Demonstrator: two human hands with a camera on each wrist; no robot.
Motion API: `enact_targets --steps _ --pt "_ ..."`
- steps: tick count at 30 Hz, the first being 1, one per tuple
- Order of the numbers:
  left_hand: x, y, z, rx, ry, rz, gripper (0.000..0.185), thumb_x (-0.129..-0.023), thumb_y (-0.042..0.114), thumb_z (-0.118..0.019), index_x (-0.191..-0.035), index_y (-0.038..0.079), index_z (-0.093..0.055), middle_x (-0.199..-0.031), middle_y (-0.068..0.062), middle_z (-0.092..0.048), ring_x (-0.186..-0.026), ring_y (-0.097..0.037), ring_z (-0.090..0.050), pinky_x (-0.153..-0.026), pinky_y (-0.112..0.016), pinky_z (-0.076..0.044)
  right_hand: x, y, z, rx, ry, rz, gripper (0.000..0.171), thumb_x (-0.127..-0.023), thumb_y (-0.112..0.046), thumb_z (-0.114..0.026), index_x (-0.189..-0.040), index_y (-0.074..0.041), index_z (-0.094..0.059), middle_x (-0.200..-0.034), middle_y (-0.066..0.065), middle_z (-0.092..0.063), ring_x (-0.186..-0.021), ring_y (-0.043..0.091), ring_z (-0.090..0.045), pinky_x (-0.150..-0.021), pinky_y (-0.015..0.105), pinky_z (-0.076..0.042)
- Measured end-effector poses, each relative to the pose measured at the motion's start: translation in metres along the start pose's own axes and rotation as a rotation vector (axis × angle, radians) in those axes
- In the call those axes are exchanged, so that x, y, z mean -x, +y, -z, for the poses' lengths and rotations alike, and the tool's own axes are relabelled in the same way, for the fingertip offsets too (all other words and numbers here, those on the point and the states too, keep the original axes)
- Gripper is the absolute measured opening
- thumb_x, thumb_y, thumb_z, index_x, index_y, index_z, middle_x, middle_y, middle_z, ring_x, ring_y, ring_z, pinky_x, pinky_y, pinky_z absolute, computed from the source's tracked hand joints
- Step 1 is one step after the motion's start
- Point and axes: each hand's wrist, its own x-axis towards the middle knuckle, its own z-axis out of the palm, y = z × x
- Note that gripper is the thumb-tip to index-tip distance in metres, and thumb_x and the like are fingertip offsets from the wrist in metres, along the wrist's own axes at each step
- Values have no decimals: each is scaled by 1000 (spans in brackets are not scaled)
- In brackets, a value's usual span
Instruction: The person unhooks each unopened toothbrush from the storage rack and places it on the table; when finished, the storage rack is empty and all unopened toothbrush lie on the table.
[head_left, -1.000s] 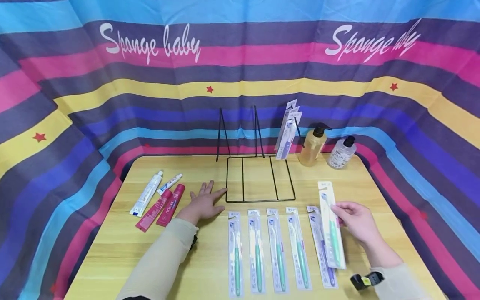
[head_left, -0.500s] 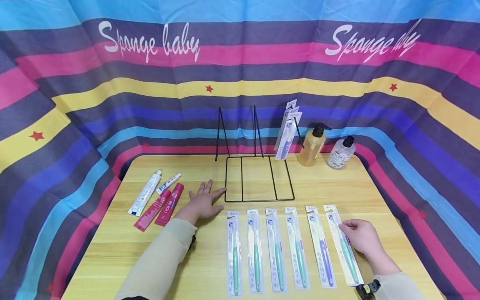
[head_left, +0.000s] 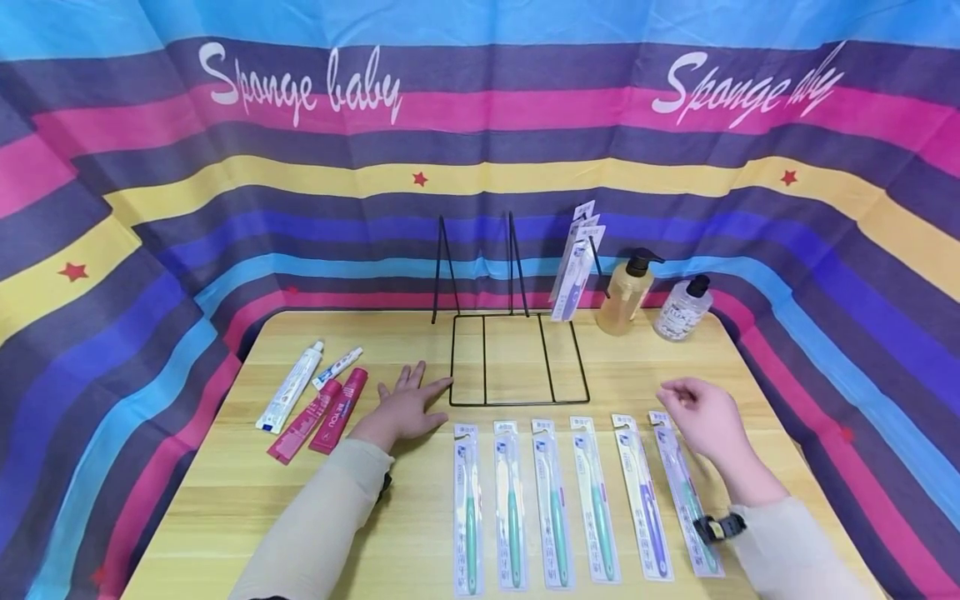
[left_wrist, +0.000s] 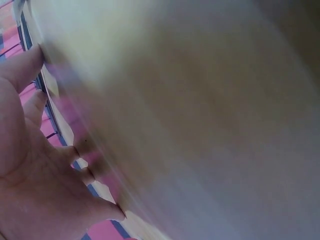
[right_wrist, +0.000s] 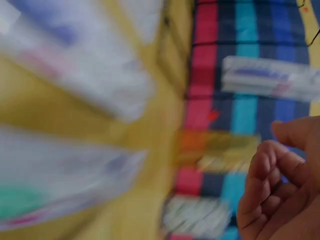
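Observation:
My left hand (head_left: 405, 408) rests on the table with fingers spread, one fingertip at the left edge of the black wire rack (head_left: 485, 358). In the left wrist view the fingertips of that hand (left_wrist: 45, 185) touch the wooden top. My right hand (head_left: 705, 417) hovers beyond the far end of the rightmost packaged green toothbrush (head_left: 686, 487), loosely curled and holding nothing. The right wrist view shows the thumb apart from the bent fingers. Beside that pack lies a purple toothbrush (head_left: 649, 521); several packaged green toothbrushes (head_left: 557, 500) continue the row leftward.
Packaged toothbrushes (head_left: 576, 275) hang on the rack's right prong. Behind to the right stand an amber pump bottle (head_left: 624, 296) and a clear bottle (head_left: 681, 310). Toothpaste tubes (head_left: 291, 387) and pink tubes (head_left: 341, 412) lie left. A striped curtain (head_left: 480, 125) surrounds the table.
My right hand set the green toothbrush pack down at the right end of the row, let go, and moved up toward the back. My left hand stayed put.

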Motion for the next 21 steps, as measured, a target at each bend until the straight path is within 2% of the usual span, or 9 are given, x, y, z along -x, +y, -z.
enact_targets --steps 4,7,11,13,14,17,19,21 --pt "1 0 -1 8 6 9 71 -102 48 -67 -166 39 -37 -177 -16 3 -160 -46 9 -114 -83 7 -42 -40 -4 -125 37 104 28 -102 -16 -71 -118 7 -74 -101 19 -74 -87 24 -63 -72 20 -51" --pt "2 1 -1 5 13 11 70 -102 47 -67 -165 39 -38 -177 -17 1 -160 -46 8 -114 -83 7 -77 -65 -12 -229 51 131 29 -102 -11 -71 -123 9 -70 -110 25 -73 -96 30 -66 -78 15 -50" --pt "2 1 0 -3 14 12 70 -102 47 -67 -166 39 -37 -177 -17 0 -160 -46 8 -115 -83 6 -120 -92 -21 -309 62 112 38 -101 -9 -71 -130 14 -64 -120 32 -70 -107 40 -66 -94 32 -53" --pt "1 1 0 -3 17 10 70 -103 46 -67 -166 38 -37 -177 -17 0 -160 -46 7 -114 -83 5 -134 -102 -25 -323 73 125 39 -101 -8 -69 -130 16 -63 -119 34 -69 -109 44 -67 -99 41 -54" --pt "1 1 0 -5 15 12 70 -103 47 -66 -166 39 -37 -177 -16 0 -161 -45 8 -115 -83 6 -140 -105 -26 -321 82 137 38 -100 -8 -68 -129 17 -63 -118 35 -69 -109 44 -67 -99 41 -53" --pt "1 1 -1 -4 23 4 70 -103 47 -67 -166 38 -37 -177 -17 0 -160 -46 6 -114 -84 5 -148 -111 -31 -321 107 170 31 -98 -5 -64 -120 18 -66 -108 34 -70 -96 38 -69 -90 30 -54" --pt "2 1 -1 -5 20 4 70 -103 47 -66 -166 39 -37 -177 -17 0 -160 -46 7 -114 -83 5 -149 -111 -34 -316 125 169 23 -97 -4 -63 -110 15 -68 -98 29 -71 -84 27 -65 -78 22 -49" --pt "3 0 -2 1 31 -1 70 -102 47 -67 -165 37 -38 -177 -18 -1 -160 -47 6 -114 -84 5 -148 -112 -37 -315 139 175 19 -98 -5 -64 -103 13 -69 -90 26 -70 -75 18 -58 -69 18 -43"
